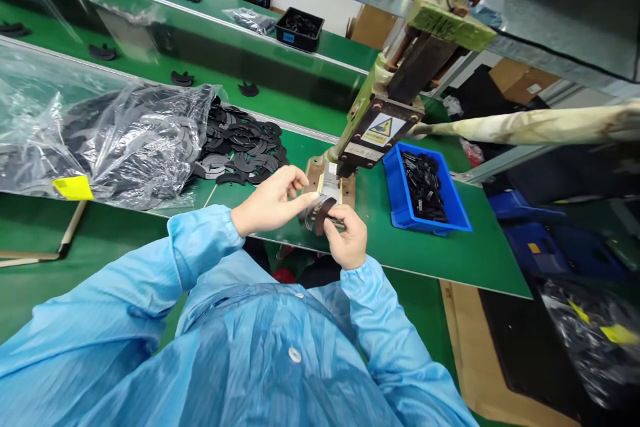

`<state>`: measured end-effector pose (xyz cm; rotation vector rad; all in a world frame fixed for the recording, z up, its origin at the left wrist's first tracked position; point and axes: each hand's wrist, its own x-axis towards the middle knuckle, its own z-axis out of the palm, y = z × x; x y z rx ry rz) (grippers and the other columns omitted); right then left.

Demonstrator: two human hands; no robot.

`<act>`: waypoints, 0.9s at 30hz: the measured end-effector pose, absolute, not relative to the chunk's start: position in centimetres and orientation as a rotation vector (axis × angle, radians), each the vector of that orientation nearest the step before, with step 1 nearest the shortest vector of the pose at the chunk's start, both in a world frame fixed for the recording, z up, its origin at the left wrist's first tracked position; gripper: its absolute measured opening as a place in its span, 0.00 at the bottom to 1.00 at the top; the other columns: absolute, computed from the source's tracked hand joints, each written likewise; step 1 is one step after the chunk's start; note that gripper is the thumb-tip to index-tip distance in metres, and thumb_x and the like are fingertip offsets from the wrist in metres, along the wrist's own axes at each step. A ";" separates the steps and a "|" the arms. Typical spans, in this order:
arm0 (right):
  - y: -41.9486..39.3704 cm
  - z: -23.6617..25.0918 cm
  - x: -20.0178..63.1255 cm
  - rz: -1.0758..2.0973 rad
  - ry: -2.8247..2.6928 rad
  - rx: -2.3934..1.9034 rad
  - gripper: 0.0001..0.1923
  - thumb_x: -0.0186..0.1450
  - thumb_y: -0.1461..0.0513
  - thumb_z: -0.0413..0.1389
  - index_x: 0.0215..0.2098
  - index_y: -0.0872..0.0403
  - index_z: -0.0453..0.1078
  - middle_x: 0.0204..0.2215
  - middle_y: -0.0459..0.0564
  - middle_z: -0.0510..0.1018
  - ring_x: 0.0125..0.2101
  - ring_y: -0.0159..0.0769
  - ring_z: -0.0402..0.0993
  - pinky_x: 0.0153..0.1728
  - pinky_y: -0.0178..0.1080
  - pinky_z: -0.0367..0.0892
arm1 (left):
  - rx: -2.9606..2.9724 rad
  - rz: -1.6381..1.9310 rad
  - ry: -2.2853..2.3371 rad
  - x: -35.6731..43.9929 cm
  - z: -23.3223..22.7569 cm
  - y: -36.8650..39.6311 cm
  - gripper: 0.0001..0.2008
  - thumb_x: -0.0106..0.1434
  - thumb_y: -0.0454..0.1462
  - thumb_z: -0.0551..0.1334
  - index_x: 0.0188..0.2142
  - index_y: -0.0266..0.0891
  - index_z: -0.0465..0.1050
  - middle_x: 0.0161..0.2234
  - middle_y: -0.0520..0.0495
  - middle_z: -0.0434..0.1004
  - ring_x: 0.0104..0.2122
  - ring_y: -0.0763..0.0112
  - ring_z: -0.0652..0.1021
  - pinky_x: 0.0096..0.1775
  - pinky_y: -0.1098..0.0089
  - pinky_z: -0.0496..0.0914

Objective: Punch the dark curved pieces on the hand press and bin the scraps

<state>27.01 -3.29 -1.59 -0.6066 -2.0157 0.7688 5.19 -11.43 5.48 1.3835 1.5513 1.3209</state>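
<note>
My right hand (349, 237) pinches a dark curved plastic piece (324, 216) between thumb and fingers, at the front of the hand press (379, 123). The piece is tilted at the metal fixture (331, 183) on the press base. My left hand (274, 201) is just left of it, its fingers loosely bent and apart from the thumb. The left thumb reaches toward the curved piece; whether it touches is unclear. A heap of black curved pieces (245, 147) lies left of the press, spilling from a clear plastic bag (145, 147).
A blue bin (456, 197) of small black parts stands right of the press. The press's long lever (530, 125) sticks out to the right. Behind a low rail, several curved pieces lie on a green belt (210, 90). A black bin (300, 30) stands farther back.
</note>
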 end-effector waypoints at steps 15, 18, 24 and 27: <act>-3.7 -0.6 27.9 0.613 -2.087 -0.508 0.04 0.69 0.60 0.61 0.42 0.49 0.75 0.36 0.49 0.83 0.38 0.37 0.80 0.41 0.43 0.75 | 1.586 0.985 1.534 7.2 4.7 -10.9 0.23 0.71 0.49 0.64 0.24 0.39 0.65 0.25 0.54 0.64 0.26 0.75 0.65 0.30 0.70 0.57; -3.8 -0.9 28.3 0.643 -2.049 -0.471 0.05 0.68 0.61 0.62 0.43 0.48 0.75 0.37 0.49 0.84 0.39 0.37 0.81 0.42 0.43 0.76 | 1.403 0.954 1.341 6.7 4.0 -10.3 0.26 0.70 0.54 0.64 0.25 0.38 0.65 0.24 0.55 0.61 0.25 0.76 0.63 0.29 0.71 0.57; -3.9 -1.9 28.8 0.747 -1.966 -0.494 0.06 0.69 0.60 0.63 0.45 0.46 0.76 0.39 0.47 0.84 0.41 0.37 0.82 0.45 0.44 0.78 | 1.168 1.104 1.165 6.7 3.5 -10.2 0.23 0.60 0.52 0.76 0.41 0.39 0.74 0.33 0.53 0.74 0.30 0.75 0.73 0.32 0.73 0.68; -3.3 -2.0 29.1 0.814 -1.992 -0.545 0.09 0.68 0.58 0.64 0.47 0.45 0.77 0.41 0.48 0.84 0.44 0.38 0.82 0.49 0.46 0.79 | 1.104 0.995 1.060 6.5 2.9 -9.9 0.22 0.63 0.54 0.73 0.37 0.37 0.75 0.29 0.52 0.74 0.25 0.76 0.72 0.26 0.75 0.67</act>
